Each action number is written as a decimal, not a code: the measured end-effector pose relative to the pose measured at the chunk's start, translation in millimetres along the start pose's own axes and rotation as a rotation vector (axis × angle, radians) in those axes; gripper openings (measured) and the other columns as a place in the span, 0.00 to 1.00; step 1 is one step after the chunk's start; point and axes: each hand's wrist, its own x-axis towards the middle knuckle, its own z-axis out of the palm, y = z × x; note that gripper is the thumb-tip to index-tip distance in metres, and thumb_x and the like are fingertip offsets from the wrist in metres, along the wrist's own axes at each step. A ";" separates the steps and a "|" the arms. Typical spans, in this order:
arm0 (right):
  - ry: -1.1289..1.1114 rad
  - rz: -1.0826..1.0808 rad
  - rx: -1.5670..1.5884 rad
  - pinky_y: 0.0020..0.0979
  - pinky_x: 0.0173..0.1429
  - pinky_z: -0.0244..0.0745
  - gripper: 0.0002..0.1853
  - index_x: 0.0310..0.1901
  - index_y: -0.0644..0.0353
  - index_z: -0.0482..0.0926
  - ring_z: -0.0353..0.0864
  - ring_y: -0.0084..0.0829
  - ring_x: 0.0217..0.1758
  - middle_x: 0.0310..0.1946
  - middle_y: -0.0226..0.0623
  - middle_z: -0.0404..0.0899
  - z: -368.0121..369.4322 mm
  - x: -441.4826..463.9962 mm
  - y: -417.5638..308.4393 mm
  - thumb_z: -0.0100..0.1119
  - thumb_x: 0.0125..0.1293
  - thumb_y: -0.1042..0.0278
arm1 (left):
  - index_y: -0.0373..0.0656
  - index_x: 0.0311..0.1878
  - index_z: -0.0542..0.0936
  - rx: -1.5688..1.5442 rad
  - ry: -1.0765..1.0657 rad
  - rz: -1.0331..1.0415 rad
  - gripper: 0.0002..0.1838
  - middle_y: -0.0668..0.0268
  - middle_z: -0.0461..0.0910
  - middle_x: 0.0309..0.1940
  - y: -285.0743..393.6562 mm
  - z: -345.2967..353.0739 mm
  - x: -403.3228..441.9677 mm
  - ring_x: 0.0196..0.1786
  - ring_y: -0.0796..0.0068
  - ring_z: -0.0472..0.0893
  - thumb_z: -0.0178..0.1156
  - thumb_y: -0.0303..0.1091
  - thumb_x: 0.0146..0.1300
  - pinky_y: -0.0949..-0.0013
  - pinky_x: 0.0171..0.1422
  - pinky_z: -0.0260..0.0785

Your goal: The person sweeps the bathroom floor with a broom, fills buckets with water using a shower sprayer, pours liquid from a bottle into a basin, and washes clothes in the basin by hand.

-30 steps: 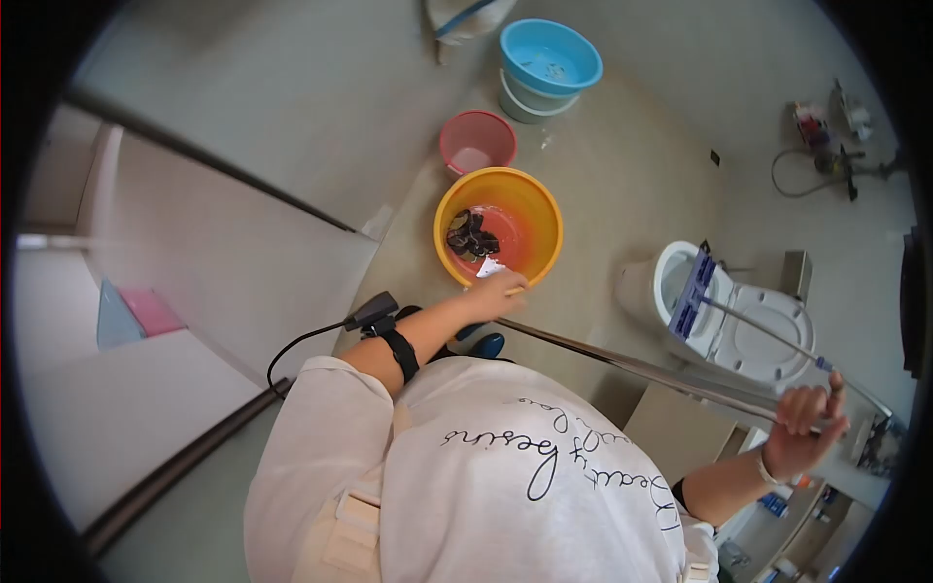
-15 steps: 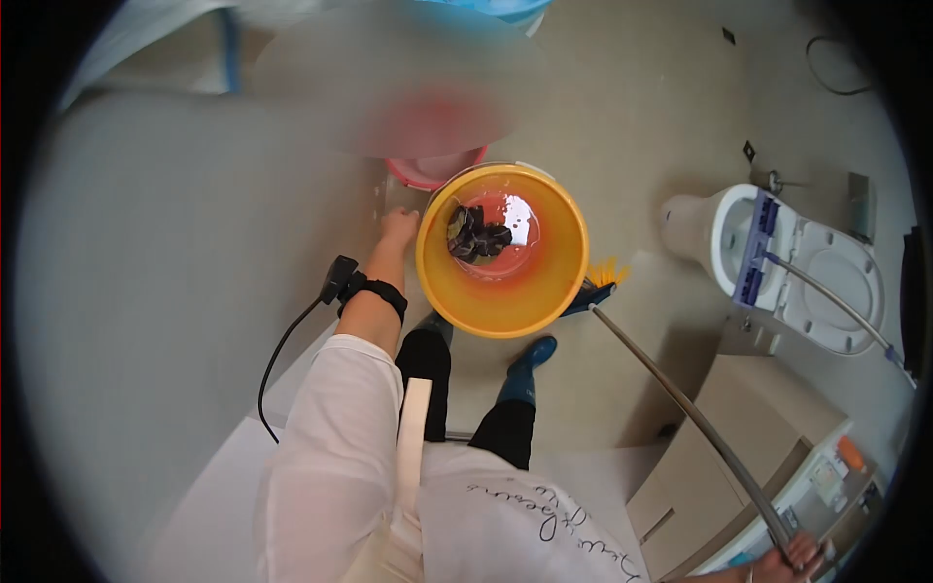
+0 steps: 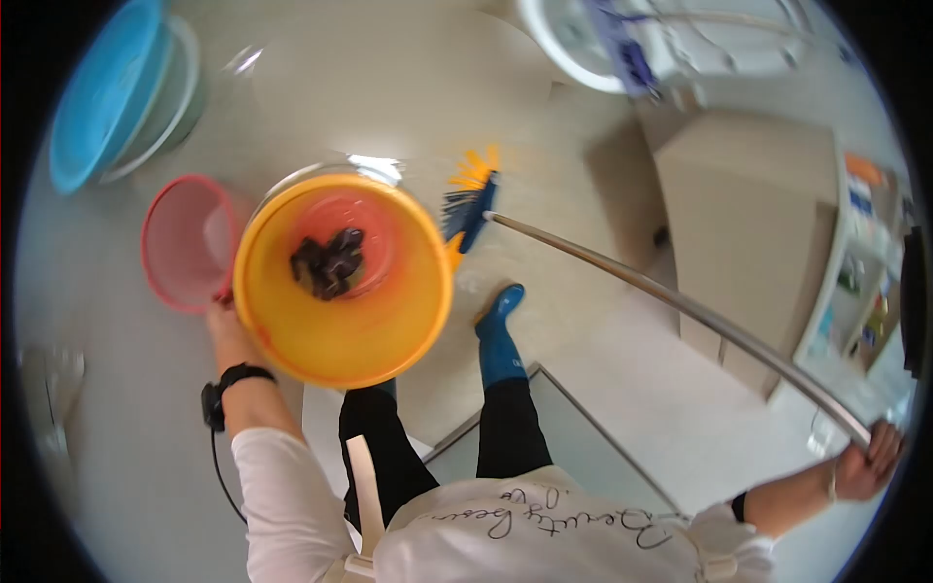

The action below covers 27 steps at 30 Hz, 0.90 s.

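My left hand (image 3: 224, 316) is closed at the near rim of a pink bucket (image 3: 163, 255), its fingertips partly hidden. Right beside that hand stands a larger orange-yellow bucket (image 3: 282, 340). Inside it, dark wet cloth (image 3: 330, 262) lies in shallow water at the bottom. Out at the far right, my right hand (image 3: 870, 462) is wrapped around the end of a long metal pole (image 3: 680, 299). The pole runs to a blue broom head (image 3: 478, 209) with orange and dark bristles, resting on the floor just past the orange-yellow bucket.
A blue basin (image 3: 102, 97) sits over a paler tub at upper left. At the top right is a toilet (image 3: 564, 49) with a purple mop head (image 3: 622, 53) across it. A beige cabinet (image 3: 743, 194) stands at right. My blue boot (image 3: 501, 340) is near the broom; the floor (image 3: 573, 204) looks wet.
The view has turned, so the buckets appear farther left and the toilet higher. My left hand now shows at the pink bucket's rim. My right hand still grips the pole.
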 end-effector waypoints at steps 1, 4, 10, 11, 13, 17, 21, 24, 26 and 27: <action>-0.334 -0.049 -0.338 0.22 0.26 0.53 0.11 0.18 0.57 0.57 0.54 0.21 0.17 0.12 0.27 0.54 13.8 0.4 42.3 0.44 0.52 0.78 | 0.33 0.40 0.69 -0.090 0.033 -0.001 0.14 0.57 0.73 0.35 -12.6 25.3 5.2 0.39 0.63 0.72 0.45 0.35 0.58 0.62 0.46 0.68; -0.247 -0.124 -0.346 0.20 0.23 0.52 0.03 0.27 0.65 0.63 0.53 0.17 0.16 0.12 0.25 0.54 -2.5 -2.4 39.2 0.46 0.53 0.77 | 0.34 0.33 0.68 0.210 -0.029 0.233 0.08 0.62 0.71 0.22 27.9 71.2 -8.8 0.29 0.67 0.72 0.49 0.29 0.55 0.66 0.39 0.70; -0.216 -0.238 -0.301 0.18 0.21 0.54 0.11 0.42 0.69 0.66 0.53 0.14 0.15 0.15 0.23 0.57 3.7 -20.2 81.3 0.43 0.59 0.72 | 0.35 0.36 0.70 0.315 -0.119 0.357 0.10 0.65 0.72 0.28 36.4 137.0 -64.4 0.32 0.71 0.73 0.58 0.28 0.52 0.72 0.34 0.68; -0.185 -0.276 -0.304 0.18 0.20 0.54 0.11 0.42 0.68 0.66 0.53 0.14 0.15 0.15 0.23 0.57 -1.0 -24.8 83.5 0.43 0.59 0.72 | 0.36 0.36 0.70 0.352 -0.127 0.383 0.10 0.65 0.72 0.30 33.4 146.2 -80.4 0.32 0.72 0.73 0.58 0.28 0.52 0.73 0.34 0.67; -0.073 -0.326 -0.299 0.19 0.18 0.54 0.12 0.44 0.68 0.66 0.52 0.14 0.14 0.15 0.24 0.57 -24.8 -26.2 79.1 0.42 0.60 0.72 | 0.36 0.35 0.71 0.313 -0.246 0.389 0.09 0.65 0.72 0.30 33.9 159.0 -116.4 0.33 0.74 0.72 0.58 0.29 0.52 0.75 0.34 0.67; 0.292 -0.193 -0.412 0.21 0.18 0.60 0.13 0.43 0.67 0.66 0.57 0.17 0.13 0.13 0.23 0.57 -93.3 -28.8 58.5 0.46 0.58 0.69 | 0.35 0.48 0.66 0.293 -0.379 0.414 0.18 0.62 0.71 0.40 16.5 186.2 -250.8 0.41 0.73 0.72 0.55 0.29 0.55 0.74 0.41 0.69; 0.676 -0.084 -0.296 0.25 0.19 0.58 0.10 0.37 0.63 0.70 0.53 0.18 0.11 0.11 0.23 0.54 -187.5 -34.1 11.4 0.52 0.54 0.69 | 0.36 0.50 0.63 0.270 -0.537 0.373 0.19 0.59 0.71 0.43 13.1 197.9 -291.7 0.42 0.72 0.72 0.52 0.31 0.57 0.74 0.41 0.69; 0.834 -0.066 -0.224 0.25 0.18 0.54 0.08 0.34 0.61 0.71 0.51 0.18 0.10 0.10 0.22 0.50 -272.7 -44.8 -66.8 0.53 0.54 0.68 | 0.38 0.45 0.66 0.280 -0.562 0.311 0.14 0.60 0.72 0.39 11.9 216.1 -366.4 0.36 0.72 0.74 0.52 0.32 0.57 0.73 0.41 0.70; 0.913 -0.075 -0.329 0.25 0.19 0.54 0.07 0.33 0.61 0.72 0.50 0.18 0.11 0.10 0.20 0.49 -329.8 -59.0 -114.1 0.54 0.53 0.68 | 0.38 0.43 0.67 0.321 -0.638 0.321 0.12 0.59 0.73 0.37 15.0 228.7 -369.5 0.34 0.71 0.74 0.52 0.31 0.57 0.73 0.39 0.70; 0.957 -0.048 -0.316 0.24 0.19 0.54 0.08 0.33 0.61 0.72 0.51 0.18 0.12 0.10 0.21 0.49 -359.0 -59.1 -131.6 0.54 0.53 0.67 | 0.38 0.41 0.68 0.363 -0.686 0.315 0.11 0.59 0.74 0.36 15.2 236.8 -367.9 0.32 0.71 0.74 0.53 0.31 0.57 0.74 0.38 0.71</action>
